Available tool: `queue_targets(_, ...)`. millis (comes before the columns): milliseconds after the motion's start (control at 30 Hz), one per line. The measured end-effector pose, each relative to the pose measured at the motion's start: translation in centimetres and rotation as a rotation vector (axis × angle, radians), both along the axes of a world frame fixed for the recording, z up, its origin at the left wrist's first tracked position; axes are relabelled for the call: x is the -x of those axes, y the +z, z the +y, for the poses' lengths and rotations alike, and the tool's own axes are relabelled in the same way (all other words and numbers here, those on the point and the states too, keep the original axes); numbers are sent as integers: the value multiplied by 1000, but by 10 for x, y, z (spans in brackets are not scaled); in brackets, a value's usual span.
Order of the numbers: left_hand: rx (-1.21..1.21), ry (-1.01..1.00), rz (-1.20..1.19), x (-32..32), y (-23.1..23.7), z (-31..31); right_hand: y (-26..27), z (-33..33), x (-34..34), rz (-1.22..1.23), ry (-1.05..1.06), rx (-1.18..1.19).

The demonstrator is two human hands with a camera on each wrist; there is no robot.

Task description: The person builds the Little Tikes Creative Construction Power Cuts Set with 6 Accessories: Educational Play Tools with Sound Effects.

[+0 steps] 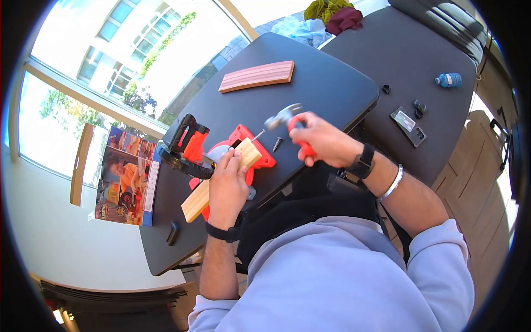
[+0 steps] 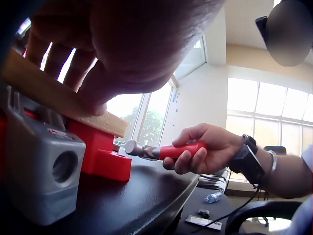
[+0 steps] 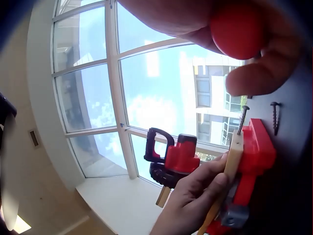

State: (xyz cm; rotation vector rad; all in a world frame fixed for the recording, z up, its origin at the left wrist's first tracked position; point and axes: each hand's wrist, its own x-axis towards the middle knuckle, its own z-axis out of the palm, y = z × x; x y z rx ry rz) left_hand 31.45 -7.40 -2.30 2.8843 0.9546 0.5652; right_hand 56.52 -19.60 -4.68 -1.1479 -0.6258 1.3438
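My right hand (image 1: 323, 139) grips a claw hammer (image 1: 284, 115) by its red handle, raised just right of a screw (image 1: 258, 135). That screw stands upright at the end of a pale wooden board (image 1: 247, 155). With its fingers over one side and the thumb on the other, my left hand (image 1: 228, 185) holds the board on the red base (image 1: 267, 156) of a black-and-red miter saw (image 1: 193, 145). A second screw (image 1: 277, 144) lies on the table beside the base. In the right wrist view, the red handle end (image 3: 237, 32) shows inside the curled fingers.
A reddish-brown board (image 1: 257, 76) lies farther back on the dark table (image 1: 326, 83). At the left stands a picture box (image 1: 126, 177), near a small black tool (image 1: 173, 233). The adjoining table holds a phone (image 1: 409, 126) and a blue bottle (image 1: 448, 80). Windows line the far side.
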Motion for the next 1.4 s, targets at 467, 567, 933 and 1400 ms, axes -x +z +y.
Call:
queue_targets(467, -27, 0, -12, 0, -1, 1, 1, 0, 18, 175, -75, -60)
queue_targets(567, -32, 0, -34, -1, -1, -1, -3, 0, 23, 184, -196, -88)
queue_targets(933, -24, 12, -60, -3, -2, -3, 9, -11, 22, 103, -37, -61)
queue_targets(1400, -15, 20, -19, 0, -2, -5, 9, -13, 19, -3, 130, -9)
